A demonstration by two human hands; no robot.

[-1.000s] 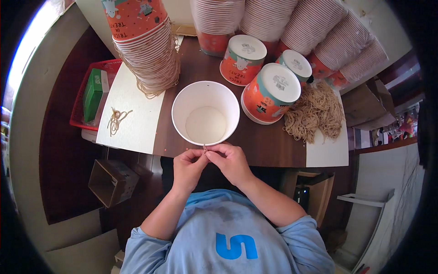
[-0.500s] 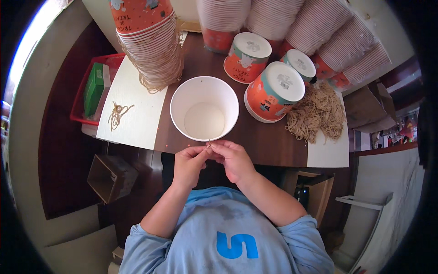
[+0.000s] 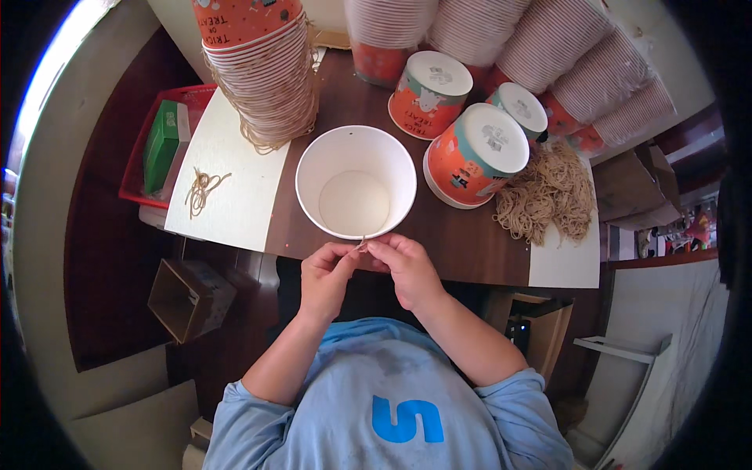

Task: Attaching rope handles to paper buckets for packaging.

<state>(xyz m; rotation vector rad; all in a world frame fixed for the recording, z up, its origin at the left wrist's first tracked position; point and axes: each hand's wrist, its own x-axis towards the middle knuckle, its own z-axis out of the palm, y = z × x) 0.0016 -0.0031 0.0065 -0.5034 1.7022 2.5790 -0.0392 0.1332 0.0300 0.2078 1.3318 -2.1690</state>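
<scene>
A white-lined paper bucket stands open side up at the table's front, with a small hole at its far rim. At its near rim, my left hand and my right hand meet, thumbs and forefingers pinched together. Between the fingertips shows a short end of thin tan cord. The rest of that cord is hidden by my fingers and the bucket wall. To the right lies a tangled heap of tan cords; a few loose cords rest on the white board at left.
A tall nested stack of buckets with cords hanging round it stands at back left. Upside-down orange buckets sit right of the open one, with wrapped bucket stacks behind. A red crate and an open cardboard box are at left.
My fingertips have shifted slightly at the near rim, and a bit more of the cord's end stands out above them. The whole view has moved a little; the bucket stays in place.
</scene>
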